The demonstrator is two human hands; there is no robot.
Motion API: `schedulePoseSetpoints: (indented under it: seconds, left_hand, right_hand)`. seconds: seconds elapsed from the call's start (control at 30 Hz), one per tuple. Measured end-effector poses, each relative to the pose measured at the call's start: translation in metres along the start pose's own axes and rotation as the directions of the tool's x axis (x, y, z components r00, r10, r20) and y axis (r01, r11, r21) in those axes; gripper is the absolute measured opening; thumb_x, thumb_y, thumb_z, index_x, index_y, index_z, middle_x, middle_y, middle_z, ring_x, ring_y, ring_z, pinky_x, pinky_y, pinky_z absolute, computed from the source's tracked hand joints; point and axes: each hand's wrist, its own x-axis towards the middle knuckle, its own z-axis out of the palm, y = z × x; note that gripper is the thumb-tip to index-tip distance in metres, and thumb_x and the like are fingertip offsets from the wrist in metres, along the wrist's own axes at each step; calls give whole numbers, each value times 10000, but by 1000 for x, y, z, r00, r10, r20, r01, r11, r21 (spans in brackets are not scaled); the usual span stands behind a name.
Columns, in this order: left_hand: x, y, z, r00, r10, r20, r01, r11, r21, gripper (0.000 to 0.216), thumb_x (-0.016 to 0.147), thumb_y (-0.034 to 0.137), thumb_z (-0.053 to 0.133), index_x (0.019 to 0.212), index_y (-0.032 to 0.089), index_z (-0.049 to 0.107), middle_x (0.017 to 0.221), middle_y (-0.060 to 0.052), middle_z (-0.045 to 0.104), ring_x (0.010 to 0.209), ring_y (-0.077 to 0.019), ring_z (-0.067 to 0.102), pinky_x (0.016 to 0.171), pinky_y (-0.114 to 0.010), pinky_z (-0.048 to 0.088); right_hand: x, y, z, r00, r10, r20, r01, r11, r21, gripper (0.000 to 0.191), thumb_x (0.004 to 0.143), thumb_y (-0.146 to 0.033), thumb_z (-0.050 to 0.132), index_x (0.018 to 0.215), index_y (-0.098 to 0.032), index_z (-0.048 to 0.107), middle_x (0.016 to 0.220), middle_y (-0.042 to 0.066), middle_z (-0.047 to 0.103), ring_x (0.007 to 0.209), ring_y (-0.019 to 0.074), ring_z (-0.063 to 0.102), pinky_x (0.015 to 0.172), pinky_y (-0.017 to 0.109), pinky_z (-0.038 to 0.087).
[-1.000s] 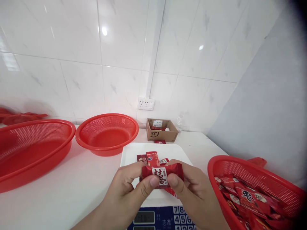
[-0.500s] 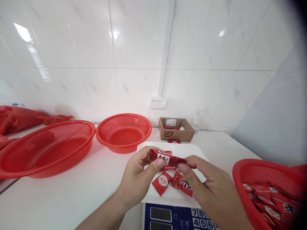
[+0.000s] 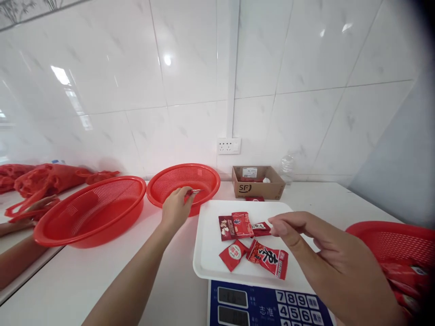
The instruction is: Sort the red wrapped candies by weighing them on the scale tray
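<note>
My left hand (image 3: 176,206) reaches over the near rim of the middle red plastic basket (image 3: 158,195), closed on a small red snack packet (image 3: 190,193) with a shiny strip at its end. My right hand (image 3: 326,253) is above the right side of the white scale tray (image 3: 204,253), thumb and forefinger pressed together. Whatever is between those fingertips, if anything, is too small to make out. Several red packets lie on the tray, among them a larger one (image 3: 268,259), a square one with a round white label (image 3: 234,255) and a dark red one (image 3: 226,227).
The blue scale panel (image 3: 260,312) faces me. Another red basket (image 3: 91,240) stands left, and one with packets (image 3: 408,240) right. A cardboard box (image 3: 260,190) and clear bottle (image 3: 287,167) are behind. Another person's hands (image 3: 41,208) touch red bags (image 3: 50,181) far left.
My hands have parted. My left hand carried the packet away to the left over the middle basket. The right hand let go of that packet and shifted right; the view turned slightly left.
</note>
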Motion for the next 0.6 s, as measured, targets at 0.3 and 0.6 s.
schedulePoseSetpoints:
  seconds: [0.3,0.6]
  left_hand:
    - [-6,10,18,942,192,275,-193,981,-26,362,884,362,455,1185,188,555,1226,-102,578,1175,-256,478,955,-385,399]
    - [-21,64,42,597,464,655,-339,885,-318,697,777,524,578,1362,207,371,1359,-129,447,1236,-283,413,1010,-417,356]
  right_hand:
    - [-1,1,-6,989,105,-99,-101,994,46,258,818,-468,547,713,-253,645,671,-17,694,551,139,608,375,220,384]
    - [2,-3,-17,993,89,-71,-86,995,49,237,824,-417,542,703,-242,647,633,-31,683,547,122,607,439,188,441]
